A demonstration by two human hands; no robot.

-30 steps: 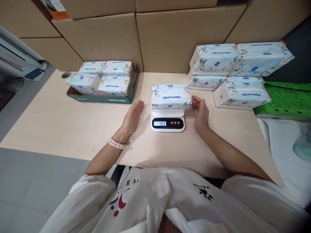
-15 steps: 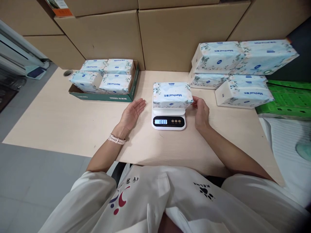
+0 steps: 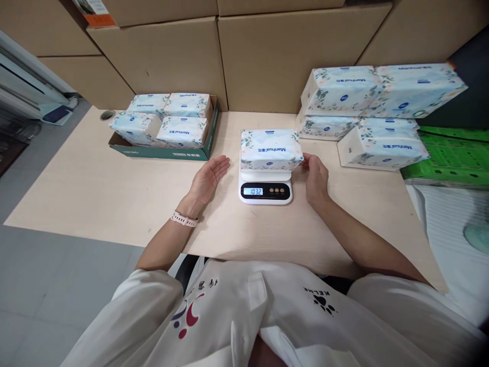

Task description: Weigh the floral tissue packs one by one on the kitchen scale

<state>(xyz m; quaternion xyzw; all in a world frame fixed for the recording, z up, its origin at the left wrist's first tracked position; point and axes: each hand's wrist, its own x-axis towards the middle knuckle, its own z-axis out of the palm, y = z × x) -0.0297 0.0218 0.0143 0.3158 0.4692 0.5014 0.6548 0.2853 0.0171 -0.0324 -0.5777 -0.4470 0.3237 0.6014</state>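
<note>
A soft pack of tissues (image 3: 271, 148) with a blue floral wrapper lies on a white digital kitchen scale (image 3: 265, 200), whose lit display reads 103.2. My right hand (image 3: 317, 178) is beside the pack's right end, fingers curled and fingertips closed at its wrapper corner; the tips are partly hidden. To the left of the scale, my left hand (image 3: 206, 178) rests on the table, palm turned up and fingers stretched out, holding nothing. It touches neither the scale nor the pack.
A green shallow carton (image 3: 164, 152) with several tissue packs stands at the back left, near a tape roll (image 3: 107, 115). More tissue packs (image 3: 385, 148) are stacked at the right, beside green wrapped packages (image 3: 454, 155). Large cardboard boxes (image 3: 263, 66) line the table's (image 3: 114, 199) back.
The scale's display has gone from 103.3 to 103.2. Both hands and the tissue pack keep their places.
</note>
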